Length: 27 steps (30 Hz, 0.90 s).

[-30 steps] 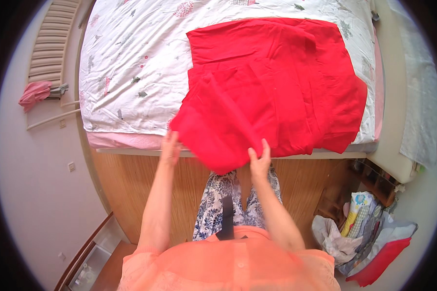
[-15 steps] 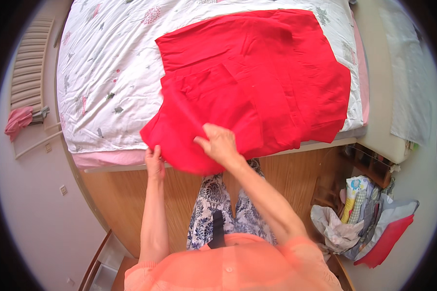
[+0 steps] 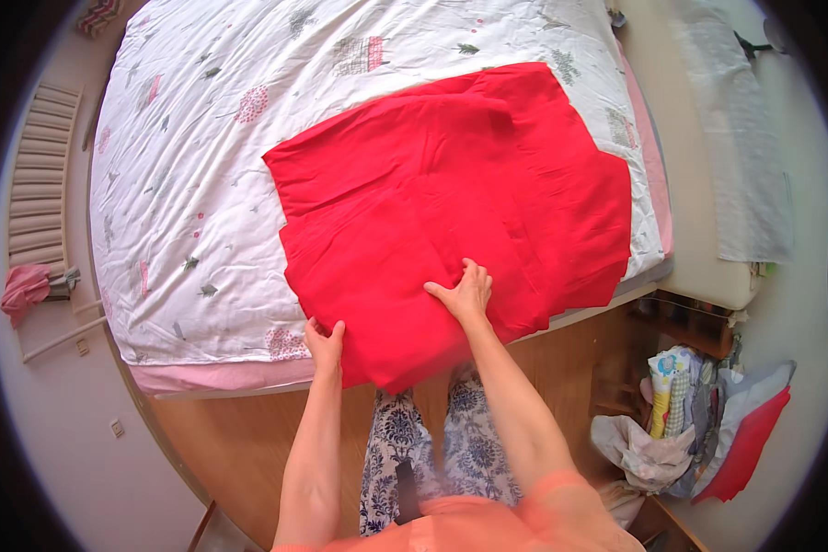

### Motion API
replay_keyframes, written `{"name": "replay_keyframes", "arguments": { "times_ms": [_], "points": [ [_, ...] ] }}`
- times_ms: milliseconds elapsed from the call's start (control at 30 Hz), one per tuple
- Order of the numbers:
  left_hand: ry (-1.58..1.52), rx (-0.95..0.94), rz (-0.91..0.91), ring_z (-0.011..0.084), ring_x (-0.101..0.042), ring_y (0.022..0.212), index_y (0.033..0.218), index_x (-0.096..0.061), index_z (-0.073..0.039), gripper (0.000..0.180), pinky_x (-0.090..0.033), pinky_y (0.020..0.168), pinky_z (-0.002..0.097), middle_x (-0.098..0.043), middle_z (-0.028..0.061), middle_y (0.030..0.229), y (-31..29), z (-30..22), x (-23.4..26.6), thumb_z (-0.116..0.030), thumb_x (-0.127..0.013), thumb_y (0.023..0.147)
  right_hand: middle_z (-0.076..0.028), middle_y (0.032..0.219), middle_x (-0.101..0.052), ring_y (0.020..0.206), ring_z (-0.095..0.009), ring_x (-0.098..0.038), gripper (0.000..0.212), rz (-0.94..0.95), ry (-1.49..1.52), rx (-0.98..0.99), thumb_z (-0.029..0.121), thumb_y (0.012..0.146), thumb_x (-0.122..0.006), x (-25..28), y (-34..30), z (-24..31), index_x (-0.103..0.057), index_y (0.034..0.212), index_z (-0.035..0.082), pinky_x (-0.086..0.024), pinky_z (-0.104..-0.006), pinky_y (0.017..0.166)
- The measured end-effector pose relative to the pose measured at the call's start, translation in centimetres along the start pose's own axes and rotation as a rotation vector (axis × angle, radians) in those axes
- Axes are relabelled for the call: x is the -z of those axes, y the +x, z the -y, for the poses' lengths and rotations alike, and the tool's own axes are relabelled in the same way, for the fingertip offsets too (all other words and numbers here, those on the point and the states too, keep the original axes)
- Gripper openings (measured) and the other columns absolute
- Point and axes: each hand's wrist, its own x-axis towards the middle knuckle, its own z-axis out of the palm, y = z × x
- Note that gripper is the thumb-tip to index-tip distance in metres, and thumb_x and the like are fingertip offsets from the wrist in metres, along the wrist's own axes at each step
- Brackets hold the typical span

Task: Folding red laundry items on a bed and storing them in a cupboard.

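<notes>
A large red cloth (image 3: 524, 193) lies in folded, wrinkled layers on the near side of the bed, and its near edge hangs over the bed's front. My left hand (image 3: 325, 348) is at the cloth's near left edge, thumb and fingers apart and touching it. Further right, my right hand (image 3: 466, 293) rests on top of the cloth with the thumb stretched out to the left and the fingers spread. Neither hand closes round the fabric.
Under the cloth is a white patterned bedsheet (image 3: 184, 184) over a pink layer (image 3: 221, 376). Piled folded fabrics and bags (image 3: 676, 414) stand at the lower right beside a wooden shelf (image 3: 685, 322). At the left is a slatted rack (image 3: 41, 175) with a pink cloth (image 3: 25, 293).
The loose near-left flap of the red cloth now lies flatter. My right hand has gone from moving over it to resting on it with spread fingers. The whole view has shifted.
</notes>
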Motion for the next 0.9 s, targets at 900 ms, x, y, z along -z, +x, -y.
{"name": "replay_keyframes", "arguments": {
  "times_ms": [900],
  "points": [
    [-0.132,0.506,0.056,0.0167,-0.056,0.069,0.109,-0.041,-0.005,0.033,-0.048,0.053,0.026,-0.055,0.0077,0.086,-13.6,-1.3,-4.1,-0.01,-0.05,0.077,-0.025,0.076,-0.055,0.073,-0.033,-0.056,0.045,0.381,0.312,0.429,0.025,0.053,-0.067,24.5,-2.3,-1.4,-0.051,0.079,-0.007,-0.045,-0.0355,0.064]
  ]
}}
